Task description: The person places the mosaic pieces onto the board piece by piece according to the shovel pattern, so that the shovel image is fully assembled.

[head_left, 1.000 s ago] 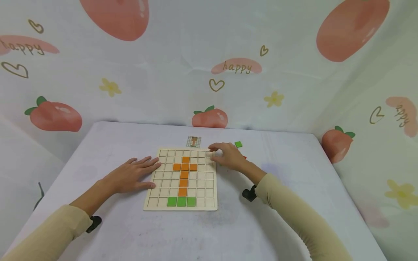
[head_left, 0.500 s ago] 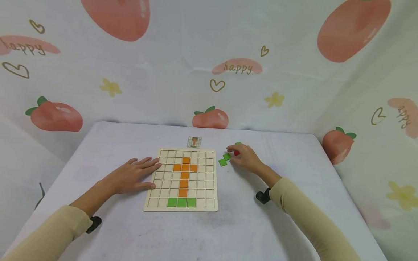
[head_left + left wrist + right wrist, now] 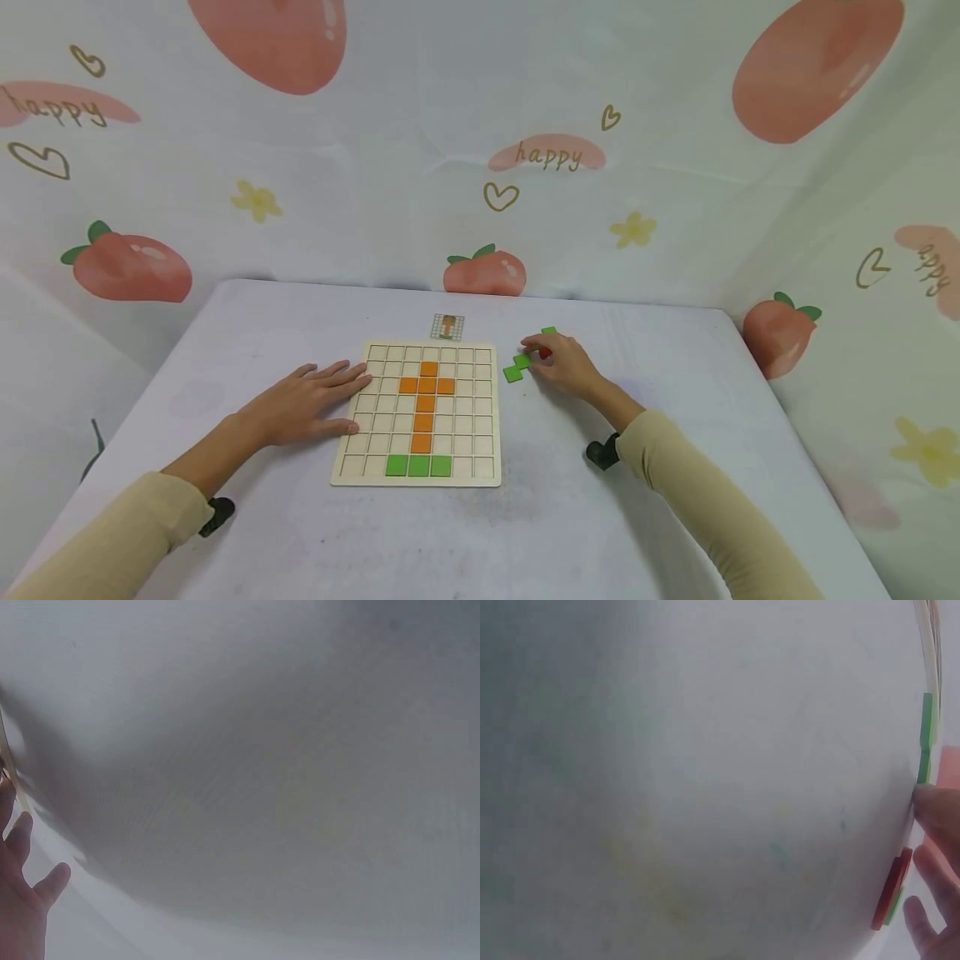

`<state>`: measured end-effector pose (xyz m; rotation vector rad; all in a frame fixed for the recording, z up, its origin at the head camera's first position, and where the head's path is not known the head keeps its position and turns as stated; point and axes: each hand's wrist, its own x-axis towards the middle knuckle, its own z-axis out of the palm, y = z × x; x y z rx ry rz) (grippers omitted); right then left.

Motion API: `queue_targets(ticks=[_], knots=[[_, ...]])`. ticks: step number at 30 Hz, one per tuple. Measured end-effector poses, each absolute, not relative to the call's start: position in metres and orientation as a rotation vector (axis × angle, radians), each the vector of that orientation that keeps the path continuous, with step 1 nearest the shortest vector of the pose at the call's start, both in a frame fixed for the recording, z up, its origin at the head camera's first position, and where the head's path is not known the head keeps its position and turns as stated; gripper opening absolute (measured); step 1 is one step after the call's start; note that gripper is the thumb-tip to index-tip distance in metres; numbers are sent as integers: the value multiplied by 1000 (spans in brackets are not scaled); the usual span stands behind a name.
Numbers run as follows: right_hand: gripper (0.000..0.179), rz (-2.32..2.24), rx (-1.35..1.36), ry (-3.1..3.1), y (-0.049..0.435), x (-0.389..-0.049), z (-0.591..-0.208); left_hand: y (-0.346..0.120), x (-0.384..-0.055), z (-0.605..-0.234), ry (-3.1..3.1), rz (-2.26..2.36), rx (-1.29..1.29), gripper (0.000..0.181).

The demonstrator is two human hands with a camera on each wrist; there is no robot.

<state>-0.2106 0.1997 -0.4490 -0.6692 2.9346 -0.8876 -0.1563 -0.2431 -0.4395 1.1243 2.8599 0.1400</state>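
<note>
The left hand [image 3: 296, 408] lies fingers apart at the wooden grid board's [image 3: 472, 417] left edge; past its right edge, the right hand [image 3: 568, 367] bends over green square tiles [image 3: 513, 374], white table [image 3: 465, 542] opening out near and right. The left wrist's view catches fingertips [image 3: 22, 825] by the board's rim. From the right wrist, green tiles and red pieces [image 3: 891, 894] sit close under the fingers, but I can't tell whether they pinch one.

Board [image 3: 469, 417] on table [image 3: 435, 533] — card [image 3: 447, 327] behind, loose tiles [image 3: 513, 374] (several) right.

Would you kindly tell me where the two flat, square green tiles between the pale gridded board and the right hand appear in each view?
Head: green tiles right of centre, beside the right hand.
Left wrist: not in it.
Right wrist: right edge, just above that hand.
Shared landmark: white tabletop.
</note>
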Motion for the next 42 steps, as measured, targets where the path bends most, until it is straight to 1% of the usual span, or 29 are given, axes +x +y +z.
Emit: queue_targets(ticks=[13, 17, 24, 29, 36, 42], knots=[[36, -899, -710, 2993, 192, -214, -442, -242, -156, -437, 2852, 140, 1106, 78], [34, -953, -710, 2993, 181, -215, -440, -242, -156, -437, 2852, 144, 1104, 78], [36, -993, -721, 2953, 158, -215, -440, -242, -156, -438, 2852, 143, 1099, 78], [38, -977, -741, 2913, 141, -213, -442, -242, -156, -438, 2854, 145, 1097, 78], [36, -940, -764, 2891, 117, -209, -441, -243, -156, -439, 2852, 147, 1098, 79], [37, -932, -788, 2850, 106, -208, -439, -242, -155, -438, 2855, 143, 1098, 78]])
